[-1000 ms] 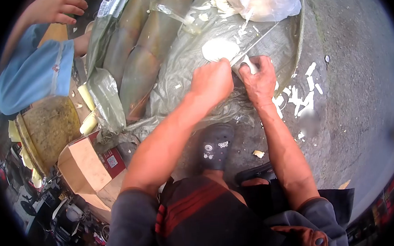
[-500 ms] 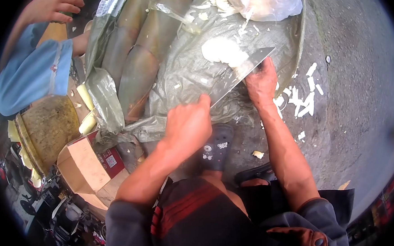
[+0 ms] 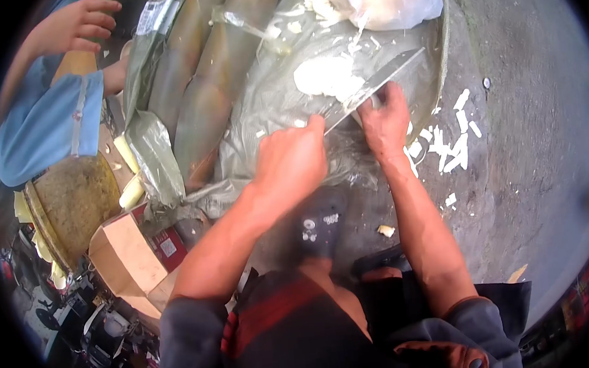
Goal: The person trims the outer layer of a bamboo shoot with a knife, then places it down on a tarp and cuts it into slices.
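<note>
**Left hand (image 3: 291,156) gripping a long, silver-grey metal knife (image 3: 393,68), right hand (image 3: 386,121) beside the blade**

From my remote seat I see the left fingers folded tight round the knife's near end, hiding its handle. The blade slants up and away to the right. The right fingers and thumb are bent and partly apart, close to the blade; I cannot tell what lies between them, as the blade covers that spot. Just beyond it, a bright white heap of cut pieces (image 3: 325,77) rests on a crumpled grey-green plastic sheet (image 3: 252,146).

At the sheet's far edge I make out a cloudy, see-through plastic bag (image 3: 401,2) with a pale, blurred mass inside. Left of the heap lie long, tapered, brown-green stalks (image 3: 208,101). Further left, near the knees, a brown cardboard box with a dark red panel (image 3: 137,251) stands with flaps open; I cannot make out its contents. Thin white strips (image 3: 451,151) litter the grey pavement at right.

At upper left, another person's hand (image 3: 72,25) has its fingers spread.
</note>
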The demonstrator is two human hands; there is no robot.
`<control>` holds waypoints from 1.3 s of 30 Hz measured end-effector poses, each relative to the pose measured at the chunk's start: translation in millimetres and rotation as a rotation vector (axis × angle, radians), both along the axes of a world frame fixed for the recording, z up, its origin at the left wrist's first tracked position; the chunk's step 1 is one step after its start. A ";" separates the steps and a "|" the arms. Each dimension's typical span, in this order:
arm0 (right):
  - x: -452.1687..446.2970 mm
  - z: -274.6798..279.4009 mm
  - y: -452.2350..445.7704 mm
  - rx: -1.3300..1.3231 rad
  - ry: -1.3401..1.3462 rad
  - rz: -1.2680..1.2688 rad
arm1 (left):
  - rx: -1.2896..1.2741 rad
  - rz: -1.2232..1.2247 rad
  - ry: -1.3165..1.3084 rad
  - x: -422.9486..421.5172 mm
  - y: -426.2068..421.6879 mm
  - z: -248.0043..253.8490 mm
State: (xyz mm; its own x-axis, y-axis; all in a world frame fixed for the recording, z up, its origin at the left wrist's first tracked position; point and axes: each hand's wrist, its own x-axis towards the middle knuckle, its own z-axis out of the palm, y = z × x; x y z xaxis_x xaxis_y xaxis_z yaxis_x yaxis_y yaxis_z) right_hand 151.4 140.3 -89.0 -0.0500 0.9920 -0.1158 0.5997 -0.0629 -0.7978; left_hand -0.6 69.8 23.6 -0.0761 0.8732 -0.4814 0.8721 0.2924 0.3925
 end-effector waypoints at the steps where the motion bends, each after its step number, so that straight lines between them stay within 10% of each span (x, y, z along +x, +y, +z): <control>1: 2.4 -2.0 -6.9 0.000 0.022 0.005 | -0.023 -0.002 0.003 2.5 -13.6 7.2; 19: 3.6 -1.3 4.4 -0.054 0.054 -0.008 | -0.015 0.068 -0.006 16.6 26.2 -51.2; 39: 13.5 12.3 5.8 -0.100 -0.138 0.049 | -0.002 0.026 -0.006 -7.8 -14.4 -4.5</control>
State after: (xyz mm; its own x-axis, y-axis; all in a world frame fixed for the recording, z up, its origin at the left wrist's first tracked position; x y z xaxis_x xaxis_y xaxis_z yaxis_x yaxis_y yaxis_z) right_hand 164.9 146.1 -76.8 -0.0745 0.9720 -0.2229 0.7070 -0.1062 -0.6992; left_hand -8.4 55.4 19.0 -0.0954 0.8701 -0.4835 0.8618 0.3153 0.3974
